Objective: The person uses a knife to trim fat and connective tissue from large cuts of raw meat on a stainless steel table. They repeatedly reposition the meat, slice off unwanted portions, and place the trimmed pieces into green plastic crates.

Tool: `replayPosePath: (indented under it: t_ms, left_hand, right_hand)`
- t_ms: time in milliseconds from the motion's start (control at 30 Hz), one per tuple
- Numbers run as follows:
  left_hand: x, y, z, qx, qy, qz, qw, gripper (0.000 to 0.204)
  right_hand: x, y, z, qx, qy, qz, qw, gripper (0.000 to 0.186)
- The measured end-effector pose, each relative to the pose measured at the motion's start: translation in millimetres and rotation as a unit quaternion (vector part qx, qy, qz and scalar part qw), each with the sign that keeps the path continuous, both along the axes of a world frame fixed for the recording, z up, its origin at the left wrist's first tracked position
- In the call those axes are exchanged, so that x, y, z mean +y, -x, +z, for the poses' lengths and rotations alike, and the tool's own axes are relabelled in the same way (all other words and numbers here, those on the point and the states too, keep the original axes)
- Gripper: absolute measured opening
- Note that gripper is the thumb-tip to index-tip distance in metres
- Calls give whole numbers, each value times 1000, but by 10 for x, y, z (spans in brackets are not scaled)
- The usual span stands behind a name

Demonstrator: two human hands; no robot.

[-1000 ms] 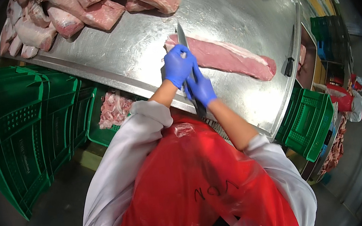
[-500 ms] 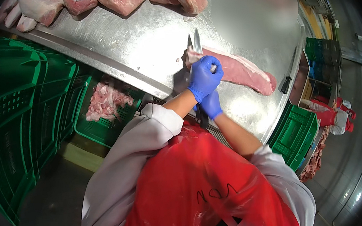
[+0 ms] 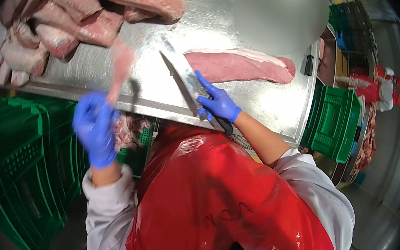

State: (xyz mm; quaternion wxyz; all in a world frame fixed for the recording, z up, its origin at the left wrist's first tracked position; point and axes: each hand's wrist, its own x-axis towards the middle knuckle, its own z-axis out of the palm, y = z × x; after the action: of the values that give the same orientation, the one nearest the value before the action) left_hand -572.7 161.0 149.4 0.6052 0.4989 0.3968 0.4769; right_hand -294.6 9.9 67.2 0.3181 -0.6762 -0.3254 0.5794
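Observation:
My left hand, blue-gloved and smeared by motion, is raised over the crate at the table's near left edge. Its closed fingers grip one end of a thin pale-pink meat trimming, which stretches away over the table. My right hand, gloved too, is closed around the black handle of a knife. The long blade points away and slightly left, beside the left end of a long pork loin with a white fat strip along its far edge. The loin lies flat on the steel table, touched by neither hand.
Several large meat cuts are heaped at the far left. Green crates stand at left, one holding trimmings. Another black-handled tool lies near the right edge, close to a green crate. A person stands far right.
My left hand has moved from the loin's left end out to the left, with the trimming. My right hand now shows fully with the knife. The view has shifted, revealing more of the heaped meat.

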Motion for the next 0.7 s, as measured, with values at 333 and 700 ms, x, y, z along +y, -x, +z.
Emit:
replayPosePath:
  t_ms: [333, 700]
  left_hand:
    - [-196, 1614, -1175, 686, 8, -115, 718, 20]
    - [166, -1891, -1217, 400, -359, -338, 773, 61]
  right_hand:
    - [-1642, -2119, -145, -276, -6, -325, 905, 69]
    - [-1787, -2781, 240, -285, 126, -126, 942, 66]
